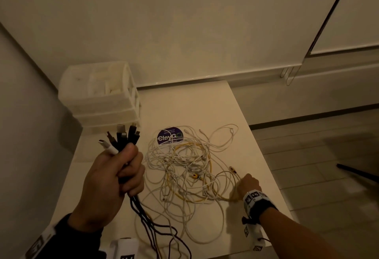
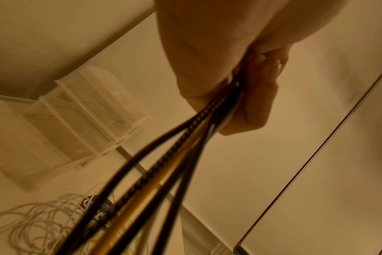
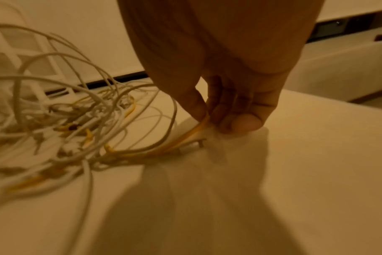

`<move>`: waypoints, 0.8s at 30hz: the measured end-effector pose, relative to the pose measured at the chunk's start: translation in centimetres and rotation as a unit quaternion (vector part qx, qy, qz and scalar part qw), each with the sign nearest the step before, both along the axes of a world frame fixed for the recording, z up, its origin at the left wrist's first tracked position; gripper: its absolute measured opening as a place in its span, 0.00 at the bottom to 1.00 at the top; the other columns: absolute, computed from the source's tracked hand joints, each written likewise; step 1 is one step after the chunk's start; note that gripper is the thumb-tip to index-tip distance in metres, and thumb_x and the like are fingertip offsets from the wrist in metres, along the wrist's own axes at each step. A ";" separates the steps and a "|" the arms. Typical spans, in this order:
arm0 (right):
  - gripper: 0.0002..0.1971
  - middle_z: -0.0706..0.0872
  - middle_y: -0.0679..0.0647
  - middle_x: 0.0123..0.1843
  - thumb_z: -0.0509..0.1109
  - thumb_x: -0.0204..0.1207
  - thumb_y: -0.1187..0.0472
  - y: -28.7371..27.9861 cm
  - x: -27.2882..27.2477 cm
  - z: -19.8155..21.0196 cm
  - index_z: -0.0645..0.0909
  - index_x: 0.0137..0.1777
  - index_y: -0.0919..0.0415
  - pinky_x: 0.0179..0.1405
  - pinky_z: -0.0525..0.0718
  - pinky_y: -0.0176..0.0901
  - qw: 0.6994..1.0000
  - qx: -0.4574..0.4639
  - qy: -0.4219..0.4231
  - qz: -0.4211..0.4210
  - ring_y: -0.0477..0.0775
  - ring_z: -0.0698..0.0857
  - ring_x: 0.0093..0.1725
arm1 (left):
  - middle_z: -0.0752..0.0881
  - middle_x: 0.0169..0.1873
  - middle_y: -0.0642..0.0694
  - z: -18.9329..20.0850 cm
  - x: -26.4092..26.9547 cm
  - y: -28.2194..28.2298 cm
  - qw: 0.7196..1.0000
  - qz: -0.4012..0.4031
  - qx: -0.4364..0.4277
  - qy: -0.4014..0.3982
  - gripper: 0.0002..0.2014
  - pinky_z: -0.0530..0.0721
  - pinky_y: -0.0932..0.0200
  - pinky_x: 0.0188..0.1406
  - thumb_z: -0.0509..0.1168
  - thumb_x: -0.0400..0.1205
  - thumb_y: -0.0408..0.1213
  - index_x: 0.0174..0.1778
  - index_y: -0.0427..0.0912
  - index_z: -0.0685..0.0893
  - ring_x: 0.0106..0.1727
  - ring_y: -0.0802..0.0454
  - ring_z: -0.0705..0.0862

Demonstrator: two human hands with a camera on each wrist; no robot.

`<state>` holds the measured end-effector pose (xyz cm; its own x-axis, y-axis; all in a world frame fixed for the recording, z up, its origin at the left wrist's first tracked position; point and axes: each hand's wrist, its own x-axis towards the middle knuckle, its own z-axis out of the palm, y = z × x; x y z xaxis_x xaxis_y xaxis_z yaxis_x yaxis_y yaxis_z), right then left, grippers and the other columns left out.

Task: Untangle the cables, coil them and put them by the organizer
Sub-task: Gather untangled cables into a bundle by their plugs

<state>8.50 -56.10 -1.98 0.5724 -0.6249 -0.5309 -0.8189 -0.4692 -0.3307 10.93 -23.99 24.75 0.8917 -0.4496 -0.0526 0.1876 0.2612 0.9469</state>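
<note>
My left hand (image 1: 121, 172) is raised above the table's left side and grips a bundle of mostly black cables (image 1: 123, 137) with one white one; their plugs stick up above my fist. In the left wrist view the dark cables (image 2: 185, 146) run down out of my curled fingers (image 2: 257, 103). A tangle of white and yellow cables (image 1: 188, 166) lies mid-table. My right hand (image 1: 246, 184) is down at the tangle's right edge, pinching a yellow cable (image 3: 199, 127) between thumb and fingers (image 3: 240, 120). A white tiered organizer (image 1: 100, 94) stands at the back left.
The white table (image 1: 205, 102) ends close to my right hand on the right side, with tiled floor (image 1: 317, 166) beyond. A round purple sticker (image 1: 169, 136) lies behind the tangle. A wall (image 1: 30, 115) runs along the left.
</note>
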 end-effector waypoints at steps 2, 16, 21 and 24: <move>0.11 0.81 0.72 0.60 0.61 0.82 0.66 -0.2 0.2 1.1 0.73 0.61 0.70 0.48 0.78 0.50 0.988 0.067 -0.107 -0.093 0.68 0.83 0.57 | 0.61 0.21 0.49 0.3 0.3 0.1 1.000 0.011 0.003 -0.006 0.32 0.70 0.61 0.18 0.76 0.68 0.57 0.27 0.42 0.60 0.17 0.54 0.61; 0.09 0.81 0.58 0.34 0.57 0.79 0.66 11.4 -0.1 26.9 0.77 0.55 0.65 0.34 0.77 0.39 0.741 0.452 -0.469 0.164 0.51 0.77 0.33 | 0.59 0.21 0.51 0.1 3.8 -2.5 0.998 0.034 0.037 -0.047 0.20 0.56 0.67 0.17 0.60 0.86 0.37 0.28 0.47 0.65 0.18 0.55 0.54; 0.19 0.86 0.47 0.44 0.63 0.82 0.68 17.0 0.2 25.8 0.79 0.66 0.45 0.40 0.86 0.39 0.798 0.138 -0.515 0.283 0.45 0.87 0.36 | 0.65 0.23 0.49 -0.2 3.3 -2.5 0.987 0.086 0.066 -0.123 0.16 0.64 0.64 0.17 0.69 0.80 0.44 0.37 0.39 0.72 0.17 0.56 0.63; 0.17 0.85 0.46 0.42 0.67 0.80 0.68 18.4 -0.2 24.9 0.84 0.64 0.50 0.40 0.83 0.29 0.795 0.063 -0.531 0.286 0.41 0.87 0.37 | 0.71 0.22 0.55 -0.9 3.3 -2.1 0.976 0.128 0.115 -0.130 0.14 0.71 0.67 0.20 0.69 0.82 0.43 0.36 0.41 0.74 0.19 0.61 0.70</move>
<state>8.35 -37.75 22.91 0.9114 -0.0811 0.4034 0.2886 -0.5727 -0.7673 14.20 -26.07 23.85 0.9700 -0.2128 0.1175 -0.1110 0.0423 0.9929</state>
